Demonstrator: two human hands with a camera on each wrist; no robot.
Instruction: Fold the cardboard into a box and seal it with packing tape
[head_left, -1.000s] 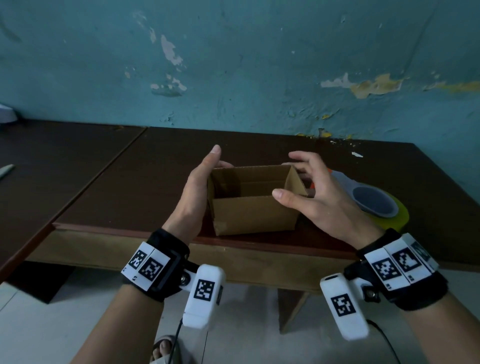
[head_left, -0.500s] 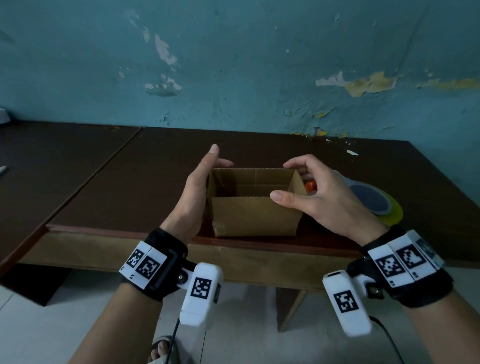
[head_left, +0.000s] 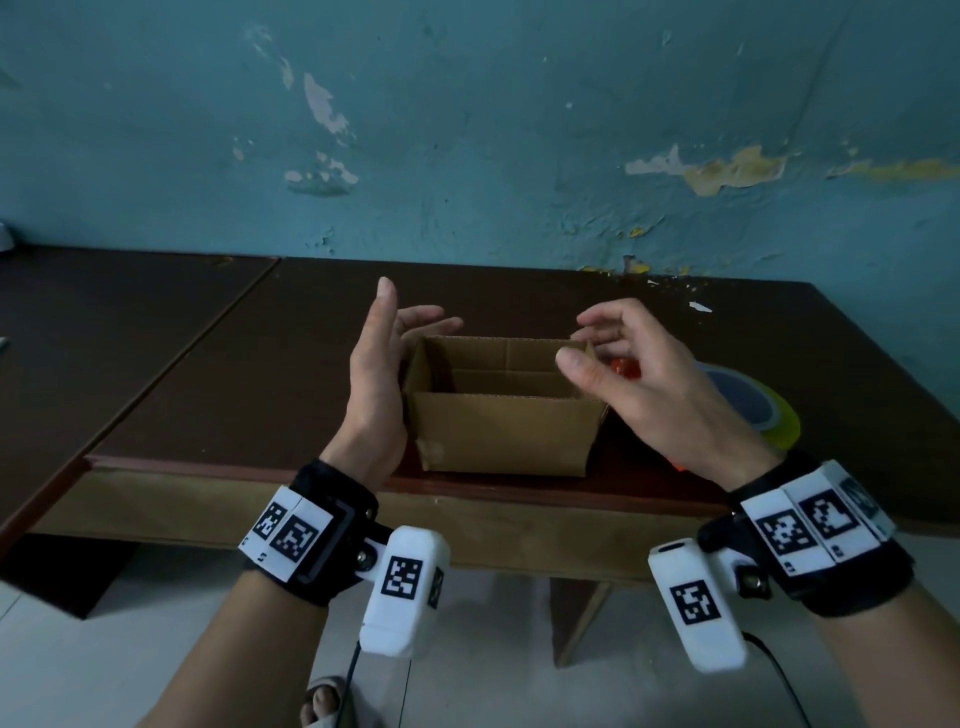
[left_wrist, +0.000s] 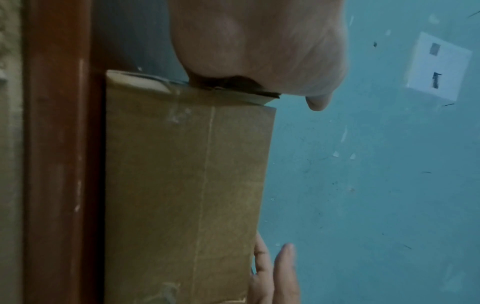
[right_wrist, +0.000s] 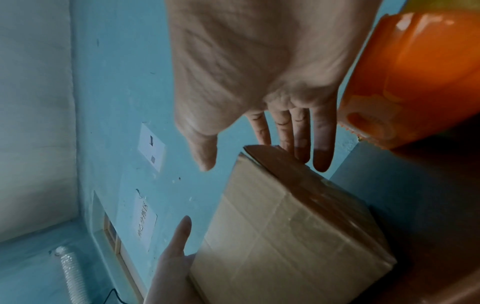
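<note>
Cardboard box (head_left: 501, 410): standing upright near the front edge of the dark wooden table (head_left: 218, 384), top open, inner flaps folded down inside; same spot as half a second ago. Left hand (head_left: 376, 384): beside the box's left wall, palm turned inward, fingers straight and spread; now drawn slightly off the wall where it lay flat against it before, though contact at the heel of the palm cannot be told from the wrist view. Right hand (head_left: 644, 384): lifted above the box's right rim, fingers loosely curved and apart, holding nothing; thumb earlier lay on the near right corner, now clear of it. Right-wrist view: fingertips (right_wrist: 322, 158) hovering just past the box's top corner. Tape dispenser (head_left: 623, 368), orange: on the table just right of the box, mostly hidden behind the right hand. Packing tape (head_left: 769, 415), yellow-green roll: lying flat farther right, untouched.
</note>
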